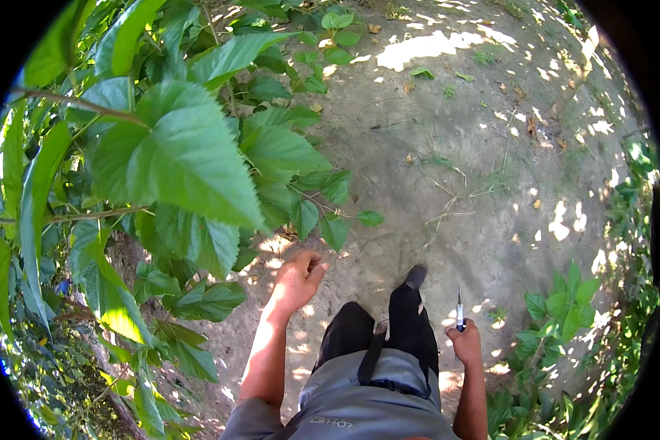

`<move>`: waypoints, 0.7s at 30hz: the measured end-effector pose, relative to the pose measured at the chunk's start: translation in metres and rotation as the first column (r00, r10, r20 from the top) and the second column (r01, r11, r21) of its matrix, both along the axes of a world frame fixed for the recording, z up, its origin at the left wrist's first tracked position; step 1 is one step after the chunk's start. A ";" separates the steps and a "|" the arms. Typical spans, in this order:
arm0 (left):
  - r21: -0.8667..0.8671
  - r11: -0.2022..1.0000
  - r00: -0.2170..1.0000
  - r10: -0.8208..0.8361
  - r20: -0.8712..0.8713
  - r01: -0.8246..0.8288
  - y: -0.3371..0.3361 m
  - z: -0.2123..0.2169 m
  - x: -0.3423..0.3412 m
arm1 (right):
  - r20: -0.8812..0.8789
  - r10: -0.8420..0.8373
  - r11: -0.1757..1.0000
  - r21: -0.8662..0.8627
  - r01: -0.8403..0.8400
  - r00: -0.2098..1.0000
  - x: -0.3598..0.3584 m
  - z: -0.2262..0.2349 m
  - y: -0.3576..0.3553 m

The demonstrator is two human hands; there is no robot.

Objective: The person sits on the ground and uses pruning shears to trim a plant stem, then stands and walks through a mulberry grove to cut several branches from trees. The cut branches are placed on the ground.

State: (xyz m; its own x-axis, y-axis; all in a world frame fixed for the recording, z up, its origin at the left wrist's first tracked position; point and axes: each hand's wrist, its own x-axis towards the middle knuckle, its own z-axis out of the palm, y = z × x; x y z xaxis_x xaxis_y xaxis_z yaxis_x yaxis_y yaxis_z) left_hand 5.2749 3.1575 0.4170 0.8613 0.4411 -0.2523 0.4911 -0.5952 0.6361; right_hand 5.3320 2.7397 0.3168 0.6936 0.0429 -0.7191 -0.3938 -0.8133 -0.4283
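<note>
My left hand hangs in front of me, left of my legs. Its fingers are loosely curled inward, and nothing shows in them. The nearest leaves of a bush are just beyond it, apart from the hand. On my right side, my right hand is closed around the dark handle of a slim cutting tool. The tool's narrow, pale metal blade points forward, away from me. Its exact kind is too small to tell, and my fingers cover most of the handle.
Broad green leaves on thin branches crowd the left side, some very close. Bare soil with sun patches, dry stems and fallen leaves stretches ahead. A low leafy plant grows at the right. My dark shoe is forward.
</note>
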 end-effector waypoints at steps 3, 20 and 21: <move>0.026 1.000 0.997 0.007 -0.078 -0.005 -0.004 -0.016 0.042 | -0.036 0.000 1.000 -0.028 -0.001 0.999 0.047 -0.004 -0.012; 0.710 0.703 0.964 0.211 -0.164 -0.033 0.206 -0.035 0.273 | 0.060 -0.105 0.994 0.020 0.104 0.993 0.230 -0.033 0.053; 0.745 0.667 0.905 0.305 -0.295 0.018 0.223 -0.048 0.266 | 0.037 -0.106 0.994 0.027 0.105 0.994 0.240 -0.034 0.058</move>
State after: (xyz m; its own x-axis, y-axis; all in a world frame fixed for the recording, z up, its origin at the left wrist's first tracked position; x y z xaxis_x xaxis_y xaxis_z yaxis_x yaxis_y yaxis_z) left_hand 5.5411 3.3802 0.3691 0.6805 0.7287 -0.0767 0.7039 -0.6792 -0.2080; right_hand 5.5723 2.7978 0.2824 0.7220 -0.0143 -0.6917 -0.4598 -0.7570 -0.4642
